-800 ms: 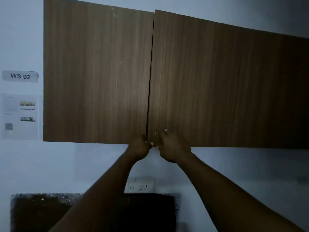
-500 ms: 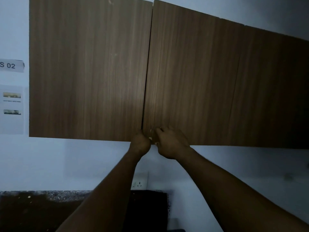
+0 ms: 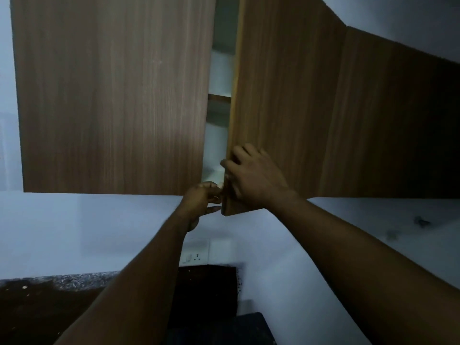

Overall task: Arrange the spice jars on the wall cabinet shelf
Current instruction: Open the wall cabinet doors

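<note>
A brown wooden wall cabinet fills the upper view. Its right door [image 3: 281, 100] stands partly swung out, and my right hand [image 3: 254, 180] grips that door's lower free edge. My left hand [image 3: 202, 197] is just below the bottom corner of the left door [image 3: 112, 95], which stays flat against the cabinet; the fingers are curled at its lower edge. Through the narrow gap I see a pale interior and one wooden shelf edge [image 3: 219, 98]. No spice jars are visible.
A third cabinet door [image 3: 398, 120] continues to the right, in shadow. Below the cabinet is a pale wall with a white socket plate [image 3: 196, 255]. A dark speckled countertop [image 3: 62, 282] runs along the bottom left.
The right door has swung out from shut, opening a gap onto the inside. My right hand moved up the door's edge and now wraps it. The view has shifted closer.
</note>
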